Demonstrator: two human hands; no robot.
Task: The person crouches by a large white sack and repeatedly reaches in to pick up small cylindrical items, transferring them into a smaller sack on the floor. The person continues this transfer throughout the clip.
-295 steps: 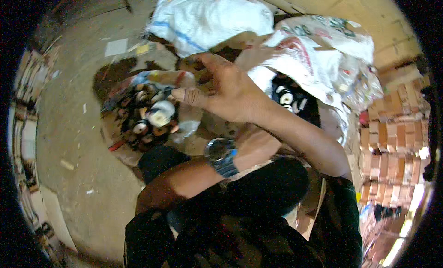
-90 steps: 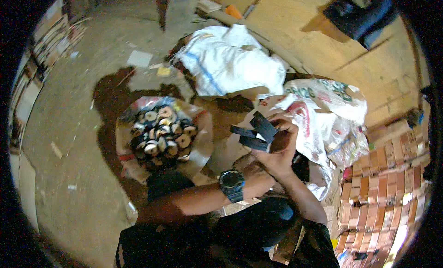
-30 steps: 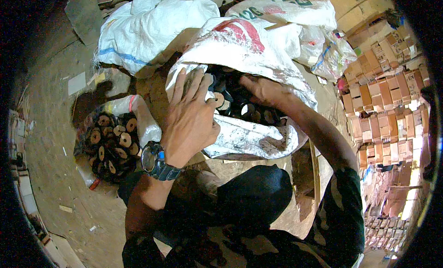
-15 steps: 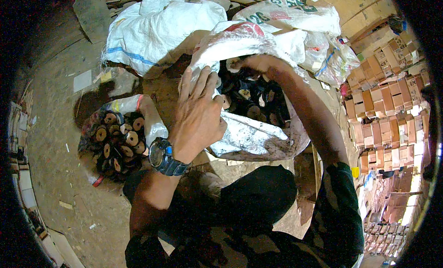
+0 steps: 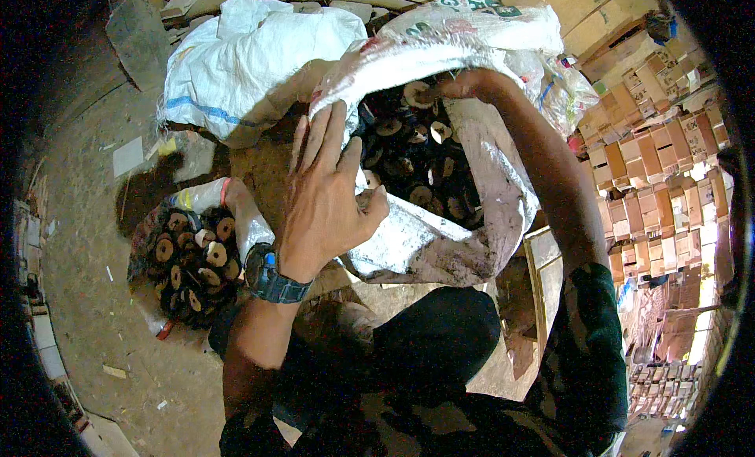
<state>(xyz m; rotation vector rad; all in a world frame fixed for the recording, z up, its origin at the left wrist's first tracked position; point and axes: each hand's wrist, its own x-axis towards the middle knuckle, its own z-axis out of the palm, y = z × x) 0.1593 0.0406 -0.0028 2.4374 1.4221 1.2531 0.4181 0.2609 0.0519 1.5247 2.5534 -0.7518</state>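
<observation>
A white woven sack stands before me with its mouth spread, full of dark-edged round discs with centre holes and pale faces. My left hand lies against the sack's left rim, fingers stretched out and thumb apart. Inside the far right of the mouth is my right hand, partly in shadow. Its fingers are closed at the edge of a pale disc; the fingertips are hard to make out. To the left, a smaller bag holds more such discs.
Behind stand a white sack with a blue stripe and a printed white sack. Stacked brown cartons fill the right side. A pale flat square and scraps lie on the floor.
My right hand has moved toward the sack's far right rim, the pale disc shifting along with it. The mouth's right inner wall now shows more. My left hand stays on the left rim.
</observation>
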